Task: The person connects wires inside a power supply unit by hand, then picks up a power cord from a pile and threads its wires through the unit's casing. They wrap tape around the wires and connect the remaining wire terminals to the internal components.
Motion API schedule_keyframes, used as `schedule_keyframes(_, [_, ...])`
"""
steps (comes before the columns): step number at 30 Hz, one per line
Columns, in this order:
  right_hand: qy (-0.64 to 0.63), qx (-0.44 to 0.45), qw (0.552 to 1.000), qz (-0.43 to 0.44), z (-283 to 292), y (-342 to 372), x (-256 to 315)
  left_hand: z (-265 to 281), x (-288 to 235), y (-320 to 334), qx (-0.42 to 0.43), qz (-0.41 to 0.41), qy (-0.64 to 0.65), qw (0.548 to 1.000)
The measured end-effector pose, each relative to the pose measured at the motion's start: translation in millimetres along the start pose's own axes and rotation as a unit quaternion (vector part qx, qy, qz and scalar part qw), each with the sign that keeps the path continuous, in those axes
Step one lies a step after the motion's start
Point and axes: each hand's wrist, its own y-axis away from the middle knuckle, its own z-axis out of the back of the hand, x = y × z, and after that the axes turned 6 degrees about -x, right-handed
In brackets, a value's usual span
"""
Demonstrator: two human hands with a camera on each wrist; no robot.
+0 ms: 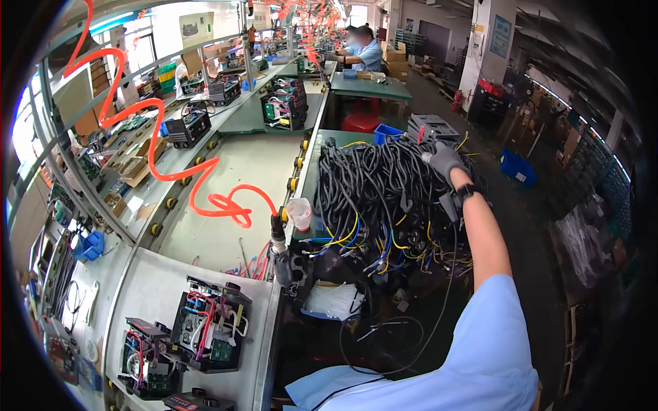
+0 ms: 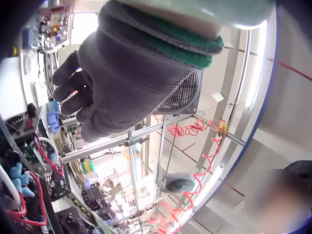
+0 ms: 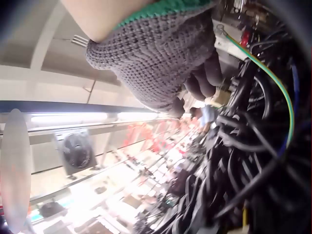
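Observation:
A large heap of black cables (image 1: 384, 181) with coloured wire ends lies on the bench in the head view. My right hand (image 1: 447, 163), in a grey knitted glove, is at the heap's far right end. In the right wrist view its fingers (image 3: 209, 73) are bent beside the cables (image 3: 234, 161) and a green-yellow wire (image 3: 265, 68); I cannot tell whether they grip one. My left hand (image 2: 131, 73), gloved too, shows only in the left wrist view. Its fingers are loosely bent with nothing between them, above opened electronic units (image 2: 41, 161).
Opened electronic units (image 1: 209, 322) sit on the line's near end at left. An orange coiled air hose (image 1: 157, 137) hangs over the conveyor, with a tool (image 1: 279, 250) at its end. A white cup (image 1: 299, 214) stands by the cables. Another person (image 1: 367, 55) works farther back.

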Motion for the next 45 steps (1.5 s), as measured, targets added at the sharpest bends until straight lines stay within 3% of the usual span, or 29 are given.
schedule_keyframes(2, [0.142,0.173,0.973,-0.047,-8.0,2.6,26.3,-12.3,-9.2,-7.5,-0.003,-0.007,0.038,0.999])
schedule_keyframes(4, [0.177,0.18,0.962,-0.103,-13.2,4.6,50.7,-25.3,-6.9,-11.3,0.017,-0.008,0.058,0.998])
schedule_keyframes(10, [0.108,0.17,0.974,-0.107,-26.5,-6.6,25.9,-33.1,-27.6,-20.5,0.076,0.052,0.117,0.989])
schedule_keyframes(12, [-0.012,0.088,0.99,-0.111,-29.7,-8.4,2.7,-29.0,-26.0,-33.7,0.097,-0.027,0.069,0.993])
schedule_keyframes(13, [-0.144,0.084,0.98,-0.105,-22.4,-5.1,-6.9,-25.8,-31.4,-39.3,0.105,-0.035,0.07,0.991])
schedule_keyframes(14, [-0.272,0.077,0.954,-0.1,-14.0,0.0,-18.3,-24.3,-33.6,-44.4,0.111,-0.037,0.07,0.991])
schedule_keyframes(15, [-0.325,0.02,0.945,-0.037,-8.7,-1.7,-28.1,-24.3,-34.4,-50.1,0.108,-0.026,0.095,0.989])
schedule_keyframes(16, [-0.408,0.022,0.913,-0.015,27.1,17.7,-10.7,-24.2,-37.5,-56.5,0.104,-0.018,0.121,0.987])
schedule_keyframes(18, [-0.511,0.03,0.859,-0.03,75.2,34.5,3.5,-26.8,-55.1,-69.5,0.133,-0.052,0.156,0.977])
schedule_keyframes(21, [-0.538,0.041,0.841,-0.034,156.4,73.4,44.8,-43.1,-78.5,-79.9,0.136,-0.09,0.182,0.97])
schedule_keyframes(22, [-0.539,0.038,0.841,-0.028,170.2,86.0,57.1,-47.5,-90.0,-82.3,0.173,-0.098,0.19,0.961])
schedule_keyframes(24, [-0.62,0.024,0.784,-0.001,184.6,110.1,80.2,-57.0,-110.5,-83.0,0.222,-0.123,0.233,0.939])
schedule_keyframes(26, [-0.64,0.083,0.76,0.078,185.0,138.1,110.3,-68.3,-128.3,-84.3,0.248,-0.152,0.277,0.916])
schedule_keyframes(27, [-0.625,0.055,0.77,0.113,183.3,162.6,142.2,-75.4,-147.8,-68.5,0.196,-0.127,0.405,0.884])
schedule_keyframes(28, [-0.593,0.095,0.776,0.193,179.3,180.2,164.0,-76.5,-158.6,-70.9,0.221,-0.152,0.415,0.869])
schedule_keyframes(29, [-0.539,0.151,0.803,0.207,175.8,199.9,190.4,-81.6,-179.7,-65.9,0.207,-0.135,0.469,0.848])
schedule_keyframes(31, [-0.455,0.017,0.773,0.442,128.2,243.8,245.1,-92.8,-217.9,-58.9,0.154,-0.24,0.517,0.807])
schedule_keyframes(32, [-0.546,-0.01,0.715,0.437,97.8,280.3,279.1,-102.7,-235.0,-56.5,0.113,-0.289,0.549,0.776])
schedule_keyframes(33, [-0.554,0.226,0.68,0.424,112.5,304.4,294.6,-110.0,-245.9,-57.5,0.109,-0.226,0.584,0.772])
schedule_keyframes(34, [-0.541,0.2,0.668,0.469,96.6,334.7,315.6,-114.1,-252.7,-55.6,0.103,-0.16,0.616,0.764])
schedule_keyframes(35, [-0.51,0.32,0.659,0.45,101.6,351.2,330.2,-112.2,-252.4,-46.2,0.049,-0.098,0.655,0.748])
schedule_keyframes(36, [-0.488,0.36,0.649,0.459,93.8,356.2,338.0,-103.6,-247.1,-47.1,0.044,-0.025,0.691,0.721])
schedule_keyframes(38, [-0.451,0.378,0.584,0.56,104.7,333.3,338.8,-99.6,-219.1,-50.3,-0.006,0.009,0.721,0.693])
schedule_keyframes(39, [-0.439,0.246,0.607,0.615,89.5,326.8,333.5,-92.8,-189.2,-53.4,-0.034,0.002,0.693,0.72])
schedule_keyframes(40, [-0.481,0.117,0.59,0.638,74.3,301.6,326.8,-84.0,-150.9,-58.6,-0.063,-0.004,0.664,0.745])
schedule_keyframes(41, [-0.483,0.126,0.656,0.566,57.1,271.0,311.3,-75.5,-112.7,-71.0,-0.075,-0.068,0.691,0.716])
schedule_keyframes(42, [-0.433,0.164,0.747,0.477,45.9,228.1,293.0,-59.0,-97.7,-68.4,-0.137,-0.059,0.711,0.687])
schedule_keyframes(44, [-0.274,0.062,0.861,0.423,-2.9,136.7,235.8,-27.5,-89.6,-56.0,-0.273,-0.01,0.72,0.638])
schedule_keyframes(45, [-0.186,0.026,0.902,0.388,-25.1,92.6,206.8,-26.2,-51.9,-54.4,-0.338,-0.212,0.414,0.818])
